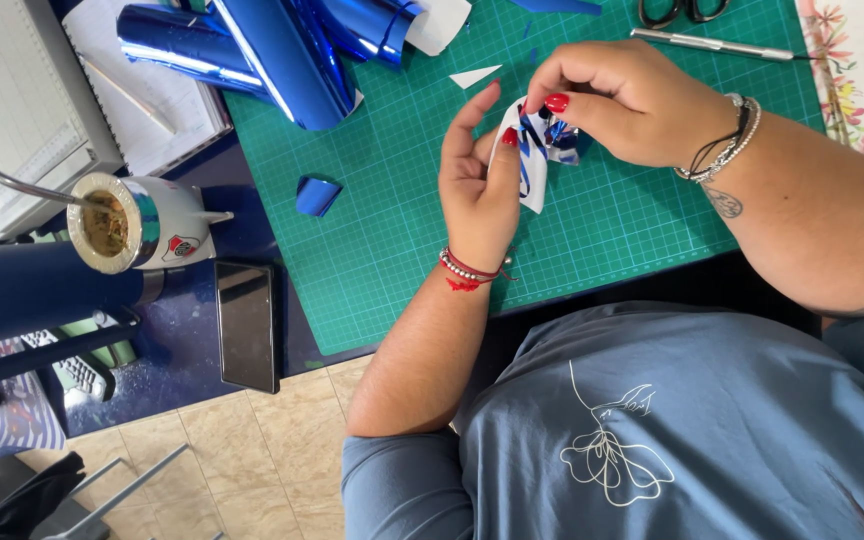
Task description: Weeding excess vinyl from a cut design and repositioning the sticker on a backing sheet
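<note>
Both hands are raised just above the green cutting mat (392, 200) on the counter (242, 230). Left hand (477, 190): thumb and fingers pinched on a small white-backed piece of blue foil sheet (530, 165), held upright, its lower edge hanging free. Right hand (622, 100): fingertips closed on a crumpled bit of blue foil (562, 135) at the sheet's upper right edge, touching the sheet. Whether that bit is joined to the sheet cannot be told. Behind the hands, at the mat's far-left corner, lie rolls of shiny blue foil (282, 50); a small curled blue scrap (317, 195) sits on the mat left of the left hand, well apart. A white triangular offcut (474, 76) lies near the rolls. Scissors (682, 10) and a slim metal craft knife (712, 43) rest at the mat's far edge. Off the mat, to the left: a dark phone (247, 325), face up, and a cup with a metal straw (132, 225).
</note>
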